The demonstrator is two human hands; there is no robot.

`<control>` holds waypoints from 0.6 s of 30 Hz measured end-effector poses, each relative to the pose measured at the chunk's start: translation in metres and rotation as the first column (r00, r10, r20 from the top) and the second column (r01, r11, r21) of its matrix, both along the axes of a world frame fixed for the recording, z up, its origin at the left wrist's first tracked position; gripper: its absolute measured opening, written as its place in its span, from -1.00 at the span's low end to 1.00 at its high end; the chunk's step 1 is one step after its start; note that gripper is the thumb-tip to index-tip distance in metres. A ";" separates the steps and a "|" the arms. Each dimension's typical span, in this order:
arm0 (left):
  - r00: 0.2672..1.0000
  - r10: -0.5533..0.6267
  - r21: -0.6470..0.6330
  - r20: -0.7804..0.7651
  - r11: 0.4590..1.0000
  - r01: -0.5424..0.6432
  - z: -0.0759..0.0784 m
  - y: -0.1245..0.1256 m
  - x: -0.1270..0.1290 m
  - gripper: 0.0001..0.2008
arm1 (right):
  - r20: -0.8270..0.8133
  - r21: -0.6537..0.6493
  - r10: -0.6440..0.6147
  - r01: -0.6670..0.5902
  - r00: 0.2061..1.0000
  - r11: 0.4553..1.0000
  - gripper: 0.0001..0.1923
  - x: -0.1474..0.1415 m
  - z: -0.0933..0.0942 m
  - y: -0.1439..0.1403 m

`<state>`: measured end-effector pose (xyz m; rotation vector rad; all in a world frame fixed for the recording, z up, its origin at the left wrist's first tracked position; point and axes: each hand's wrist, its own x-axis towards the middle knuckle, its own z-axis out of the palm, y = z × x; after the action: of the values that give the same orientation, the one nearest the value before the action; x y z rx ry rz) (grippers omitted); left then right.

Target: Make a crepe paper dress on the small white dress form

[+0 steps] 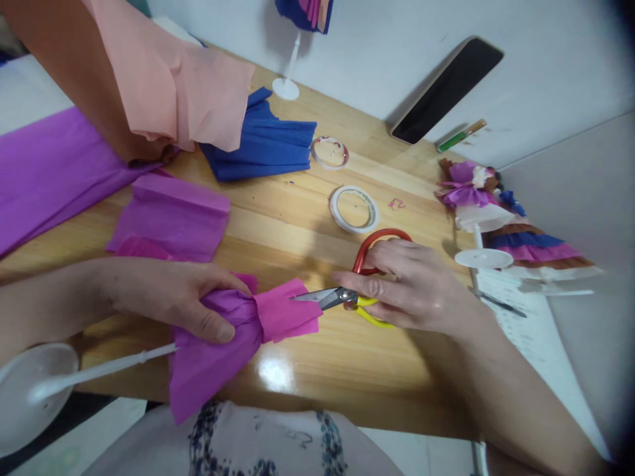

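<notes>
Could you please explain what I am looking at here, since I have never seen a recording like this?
This is a single picture from a camera worn on a person's head, looking down at their own two bare hands; there is no machine. The left hand pinches a gathered bundle of purple and pink crepe paper fixed on a white stand. The right hand holds scissors with red and yellow handles, the blades at the pink edge of the paper. On the wooden table lie folded purple paper, blue paper, peach paper, and two tape rolls. A dark phone leans against the wall, and a finished paper-dressed figure lies to the right.
</notes>
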<state>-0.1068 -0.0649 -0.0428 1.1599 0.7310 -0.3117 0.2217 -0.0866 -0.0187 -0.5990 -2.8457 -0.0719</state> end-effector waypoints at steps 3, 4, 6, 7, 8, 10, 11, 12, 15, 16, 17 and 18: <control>1.000 0.006 -0.019 -0.014 1.000 -0.006 -0.001 0.000 0.000 -0.49 | -0.013 0.010 0.008 -0.008 1.000 1.000 -0.72 -0.001 0.000 0.000; 1.000 0.003 -0.026 -0.013 1.000 -0.003 -0.001 0.000 0.000 -0.48 | -0.015 0.018 0.012 -0.012 1.000 1.000 -0.72 -0.001 0.000 0.000; 1.000 -0.006 -0.030 -0.013 1.000 0.006 -0.001 0.000 -0.001 -0.46 | -0.014 0.031 0.015 -0.015 1.000 0.999 -0.73 -0.002 -0.001 -0.001; 1.000 -0.011 -0.025 -0.014 1.000 0.010 -0.001 -0.001 0.000 -0.45 | -0.011 0.033 0.012 -0.012 1.000 0.999 -0.74 -0.002 -0.001 -0.001; 1.000 -0.012 -0.016 -0.017 1.000 0.012 -0.001 -0.001 0.000 -0.44 | -0.006 0.034 0.006 -0.005 1.000 0.999 -0.73 -0.003 -0.002 -0.002; 0.999 -0.019 0.009 -0.033 1.000 0.019 -0.001 -0.001 0.000 -0.43 | -0.001 0.036 -0.003 0.003 1.000 0.999 -0.72 -0.003 -0.002 -0.002; 0.999 -0.017 0.031 -0.049 0.999 0.018 0.000 -0.001 0.000 -0.44 | -0.003 0.034 -0.005 0.005 1.000 0.999 -0.71 -0.003 -0.003 -0.002; 0.998 -0.016 0.054 -0.066 0.998 0.019 0.000 -0.001 0.000 -0.44 | -0.009 0.032 -0.004 0.005 1.000 0.999 -0.70 -0.003 -0.003 -0.002; 0.997 -0.030 0.070 -0.071 0.997 0.035 0.000 -0.001 0.000 -0.42 | -0.027 0.025 -0.004 0.005 1.000 1.000 -0.71 -0.004 -0.004 -0.003; 0.998 -0.041 0.058 -0.057 0.997 0.044 0.000 -0.001 0.000 -0.41 | -0.031 0.026 -0.004 0.005 1.000 1.000 -0.72 -0.004 -0.004 -0.003; 0.997 -0.056 0.046 -0.044 0.997 0.058 0.001 0.000 0.000 -0.40 | -0.035 0.031 -0.002 0.003 0.999 1.000 -0.74 -0.005 -0.004 -0.003; 0.997 -0.065 0.045 -0.038 0.997 0.067 0.001 0.000 0.001 -0.40 | -0.037 0.037 0.002 0.000 0.999 0.999 -0.76 -0.005 -0.004 -0.003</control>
<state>-0.1061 -0.0649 -0.0417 1.2269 0.7364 -0.3736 0.2164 -0.0893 -0.0226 -0.5848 -2.8023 -0.1123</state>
